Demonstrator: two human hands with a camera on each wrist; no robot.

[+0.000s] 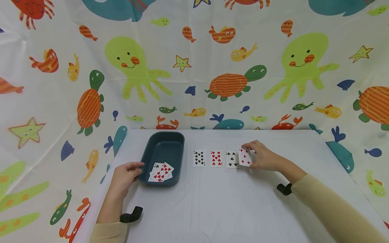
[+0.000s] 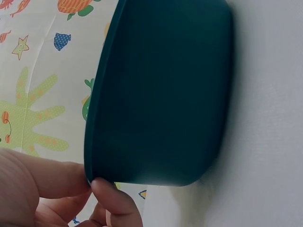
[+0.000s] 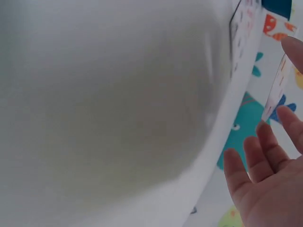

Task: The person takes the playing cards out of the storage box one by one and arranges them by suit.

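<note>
My left hand (image 1: 125, 176) pinches the near left rim of a dark teal plastic tub (image 1: 179, 152); in the left wrist view its thumb and fingers (image 2: 116, 203) meet at the tub's edge. Inside lie several loose, face-up playing cards (image 1: 161, 172), hearts and a club showing. On the right, my right hand (image 1: 263, 158) holds a diamonds playing card (image 1: 244, 157) by its edges, tilted, overlapping the right side of a clubs card (image 1: 232, 160). The right wrist view has that card edge-on between thumb and fingers (image 3: 289, 124).
Left of the clubs card, a hearts card (image 1: 216, 159) and a spades card (image 1: 199, 158) lie face up in a row with gaps between. A white cloth (image 1: 212, 206) covers the table. Behind stands a curtain (image 1: 194, 71) printed with sea animals.
</note>
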